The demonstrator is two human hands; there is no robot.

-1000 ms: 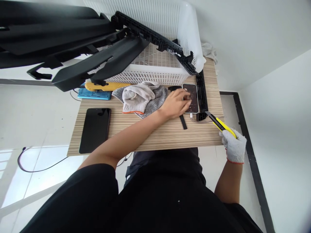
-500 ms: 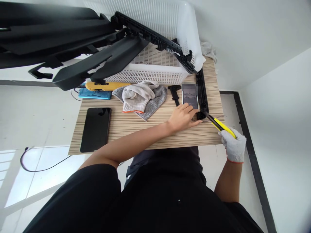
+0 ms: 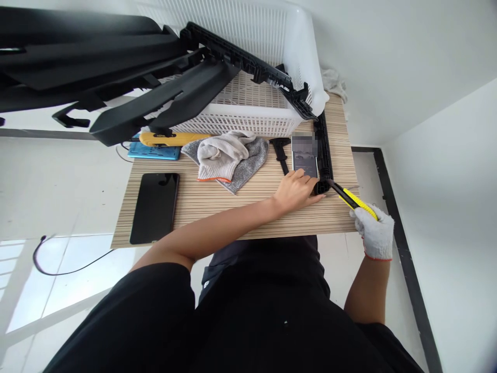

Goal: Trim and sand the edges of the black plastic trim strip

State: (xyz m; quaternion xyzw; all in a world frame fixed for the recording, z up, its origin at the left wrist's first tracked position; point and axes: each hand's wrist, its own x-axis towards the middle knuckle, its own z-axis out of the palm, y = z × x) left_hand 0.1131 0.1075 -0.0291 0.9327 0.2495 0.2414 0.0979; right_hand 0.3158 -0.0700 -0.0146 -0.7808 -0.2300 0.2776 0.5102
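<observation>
My bare left hand (image 3: 295,192) rests on the table and grips the near end of a long black plastic trim strip (image 3: 323,145) between thumb and fingers. In my right hand (image 3: 375,232), which wears a white knit glove, is a yellow and black utility knife (image 3: 357,203). Its tip meets the near end of the strip; the exact contact is too small to make out. Just beyond my left fingers lies a grey-screened device (image 3: 305,161), partly blurred. Beside it is a black caliper-like tool (image 3: 279,150), its lower end hidden by my hand.
Behind stands a white plastic basket (image 3: 252,115) with long black trim parts (image 3: 194,96) jutting out leftward over the table (image 3: 217,228). Nearby are white gloves (image 3: 223,150) on a grey cloth (image 3: 252,166), a yellow tool (image 3: 171,139), a blue case (image 3: 153,151) and a dark phone (image 3: 154,207).
Both hands stay nearly in place, with the knife tip still at the strip's near end. The view has shifted slightly.
</observation>
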